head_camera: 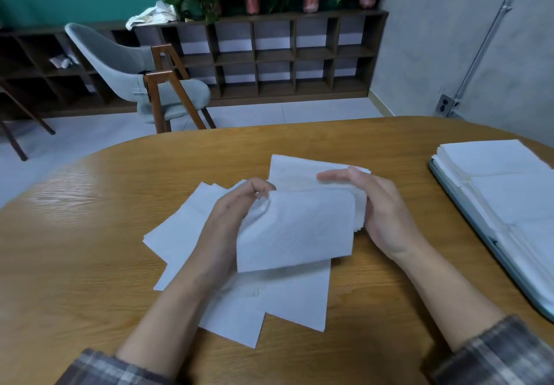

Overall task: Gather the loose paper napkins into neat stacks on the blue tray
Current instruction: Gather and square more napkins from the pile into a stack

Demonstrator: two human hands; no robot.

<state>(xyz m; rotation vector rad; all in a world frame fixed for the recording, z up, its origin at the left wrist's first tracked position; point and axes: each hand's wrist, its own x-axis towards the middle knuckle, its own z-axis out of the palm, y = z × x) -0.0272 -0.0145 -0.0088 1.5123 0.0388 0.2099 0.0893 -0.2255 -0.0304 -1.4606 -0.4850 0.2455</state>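
Several loose white paper napkins (183, 231) lie spread on the wooden table (90, 234) in front of me. Above them I hold a small bundle of napkins (295, 229). My left hand (236, 208) pinches the bundle's left edge with curled fingers. My right hand (377, 205) cups its right side, fingers stretched over the top edge. At the right edge of the view the blue tray (467, 205) carries neat white napkin stacks (491, 160).
A grey chair (135, 76) with wooden legs stands beyond the table's far edge. A dark cubby shelf (269, 55) with potted plants on top runs along the back wall. A grey wall closes the right side.
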